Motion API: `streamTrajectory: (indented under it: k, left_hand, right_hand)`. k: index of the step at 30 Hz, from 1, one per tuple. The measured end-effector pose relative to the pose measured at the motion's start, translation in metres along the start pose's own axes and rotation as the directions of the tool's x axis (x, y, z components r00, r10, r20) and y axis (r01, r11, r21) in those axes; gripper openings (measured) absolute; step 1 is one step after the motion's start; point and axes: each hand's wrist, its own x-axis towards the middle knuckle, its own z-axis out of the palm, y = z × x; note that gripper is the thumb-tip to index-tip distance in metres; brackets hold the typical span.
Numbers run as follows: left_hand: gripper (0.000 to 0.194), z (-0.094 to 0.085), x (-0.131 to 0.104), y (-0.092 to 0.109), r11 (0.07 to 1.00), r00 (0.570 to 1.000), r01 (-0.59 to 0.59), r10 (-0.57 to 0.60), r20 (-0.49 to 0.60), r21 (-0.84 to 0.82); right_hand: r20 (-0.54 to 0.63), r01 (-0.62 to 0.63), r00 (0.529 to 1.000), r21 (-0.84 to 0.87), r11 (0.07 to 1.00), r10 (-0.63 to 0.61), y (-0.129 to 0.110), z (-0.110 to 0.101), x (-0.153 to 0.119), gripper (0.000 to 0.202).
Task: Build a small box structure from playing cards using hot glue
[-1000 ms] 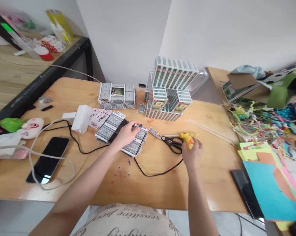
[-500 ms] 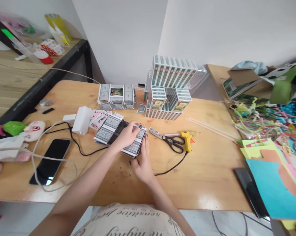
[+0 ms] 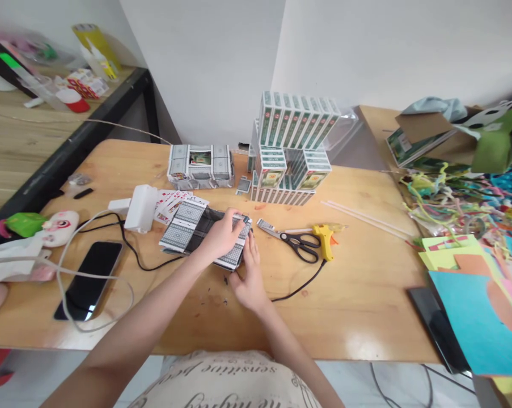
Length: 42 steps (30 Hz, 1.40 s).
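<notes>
Panel of playing cards, in the head view, lies on the desk left of the scissors, the grips of the left hand and right hand both clamped on its scissors-side end. Good work here probably calls for even pressure, flush edges, and keeping clear of the glue gun right of the scissors.

Below your grip, your cream top carries dark, looping script; a scrolled ornament sits toward its right edge; your forearms are bare.
</notes>
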Motion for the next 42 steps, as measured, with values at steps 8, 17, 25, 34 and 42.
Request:
streamTrajectory:
  k: [8, 17, 25, 34, 42]
  left_hand:
    - [0.036, -0.0050, -0.0072, 0.0087, 0.989, 1.000, -0.004, -0.001, 0.031, 0.149]
    - [0.040, -0.0060, -0.0065, 0.0063, 0.998, 0.997, -0.041, 0.039, 0.063, 0.039]
    - [0.046, -0.0088, -0.0064, 0.0086, 0.996, 0.997, 0.012, -0.018, 0.070, 0.090]
    - [0.039, -0.0061, -0.0055, 0.0089, 0.988, 0.997, 0.000, -0.013, 0.079, 0.154]
    - [0.042, -0.0075, -0.0077, 0.0104, 0.973, 0.995, -0.006, -0.018, 0.101, 0.231]
  right_hand:
    - [0.018, -0.028, 0.999, -0.008, 1.000, 0.028, -0.0023, -0.0041, 0.0036, 0.094]
    - [0.046, -0.039, 0.998, -0.010, 0.999, 0.040, -0.0038, -0.0078, 0.0059, 0.093]
    - [0.027, -0.029, 0.999, -0.023, 0.999, 0.030, -0.0024, -0.0078, 0.0055, 0.095]
    - [0.026, -0.022, 0.999, -0.033, 0.999, 0.023, -0.0041, -0.0084, 0.0069, 0.094]
    - [0.031, -0.015, 0.999, -0.015, 1.000, 0.016, -0.0040, -0.0080, 0.0066, 0.094]
